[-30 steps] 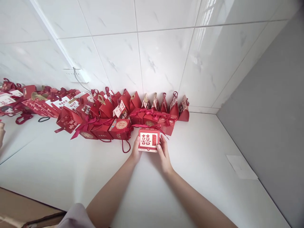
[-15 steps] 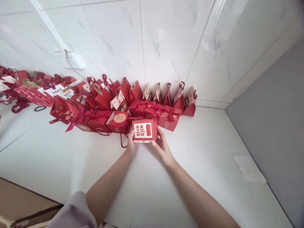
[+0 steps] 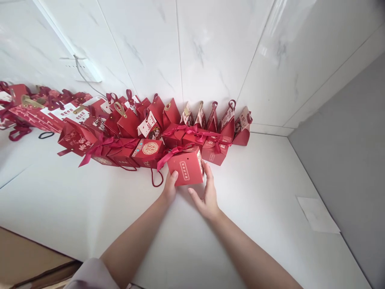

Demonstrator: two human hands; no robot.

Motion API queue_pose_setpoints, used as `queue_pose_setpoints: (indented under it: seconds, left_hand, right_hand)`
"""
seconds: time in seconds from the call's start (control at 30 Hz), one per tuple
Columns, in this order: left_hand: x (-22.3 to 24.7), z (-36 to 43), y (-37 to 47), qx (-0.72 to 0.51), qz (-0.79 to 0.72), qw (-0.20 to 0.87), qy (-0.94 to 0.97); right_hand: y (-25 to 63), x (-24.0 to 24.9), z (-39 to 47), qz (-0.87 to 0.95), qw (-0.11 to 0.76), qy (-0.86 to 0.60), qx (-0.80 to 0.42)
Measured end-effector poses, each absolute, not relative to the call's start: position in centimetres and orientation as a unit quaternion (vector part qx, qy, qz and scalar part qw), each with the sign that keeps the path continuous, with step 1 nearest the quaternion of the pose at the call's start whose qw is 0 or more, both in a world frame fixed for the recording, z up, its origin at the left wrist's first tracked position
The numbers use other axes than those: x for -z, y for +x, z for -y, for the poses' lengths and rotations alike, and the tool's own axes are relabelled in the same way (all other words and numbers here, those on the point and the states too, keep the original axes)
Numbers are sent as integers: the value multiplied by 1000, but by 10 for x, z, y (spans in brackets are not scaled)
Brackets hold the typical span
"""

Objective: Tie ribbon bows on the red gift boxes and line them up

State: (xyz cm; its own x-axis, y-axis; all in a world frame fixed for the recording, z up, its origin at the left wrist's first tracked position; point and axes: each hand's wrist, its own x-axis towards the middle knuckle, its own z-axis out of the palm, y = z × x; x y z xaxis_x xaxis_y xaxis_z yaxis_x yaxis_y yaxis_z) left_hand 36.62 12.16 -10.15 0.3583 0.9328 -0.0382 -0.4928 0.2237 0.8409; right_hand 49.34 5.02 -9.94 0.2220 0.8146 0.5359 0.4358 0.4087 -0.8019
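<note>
A red gift box (image 3: pixel 192 170) with a ribbon bow on top is between my hands, in front of the row of boxes. Its plain red side, with a small printed label, faces me. My left hand (image 3: pixel 170 185) grips its left side, the thumb on the front face. At the box's right side my right hand (image 3: pixel 208 196) has its fingers against the edge, while its thumb stands apart from the box. Just left of it is a red box with a round gold emblem (image 3: pixel 150 148). Another ribboned red box (image 3: pixel 215 150) stands behind on the right.
Many red gift boxes and bags line the tiled wall (image 3: pixel 150 48), some with loop handles like the tent-shaped one (image 3: pixel 242 126) at the right end. A socket with a cable (image 3: pixel 87 72) is on the wall. A white paper (image 3: pixel 317 214) lies at the table's right edge.
The box in my hands has turned, so the white panel with red characters no longer faces me and a plain red side does. My right thumb has come off the box.
</note>
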Motion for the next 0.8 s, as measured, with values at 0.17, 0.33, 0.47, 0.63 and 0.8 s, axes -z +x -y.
queue_pose_setpoints:
  seconds: [0.17,0.33,0.47,0.63,0.8]
  left_hand:
    - [86,-120,370,-487,-234,779,317]
    - [89,-117,369,-389,-187,858,278]
    - [100,-121,367,-374,-205,844,326]
    - [99,-132,363,-481,-265,757,354]
    - [82,-133,362,-439,-198,831,279]
  right_hand:
    - [496,102,-54,523,597,-539,-282]
    - [495,101,-52,553,595,-505,-292]
    - [497,102,-51,533,608,-519,-277]
    - [496,104,-53,524,627,-531,-224]
    - [493,106,-53,474,653,-550,-217]
